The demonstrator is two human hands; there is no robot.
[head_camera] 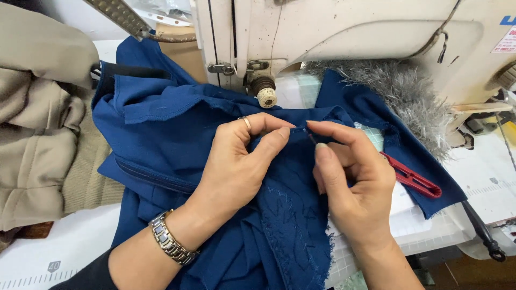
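Observation:
A blue garment (161, 129) lies bunched on the sewing table in front of a cream sewing machine (333, 32). My left hand (236, 161), with a ring and a metal wristwatch, pinches a fold of the blue fabric at its top edge. My right hand (349, 177) faces it and holds red thread snips (414, 180); the dark tip pokes out between thumb and forefinger, touching the fabric seam right beside my left fingertips. Raw frayed edges of the fabric hang down between my wrists.
Beige cloth (37, 118) is piled at the left. A grey fuzzy piece (408, 96) sits under the machine arm at the right. The white table (54, 252) carries a printed ruler along its front edge. A dark lever (481, 231) hangs at the right.

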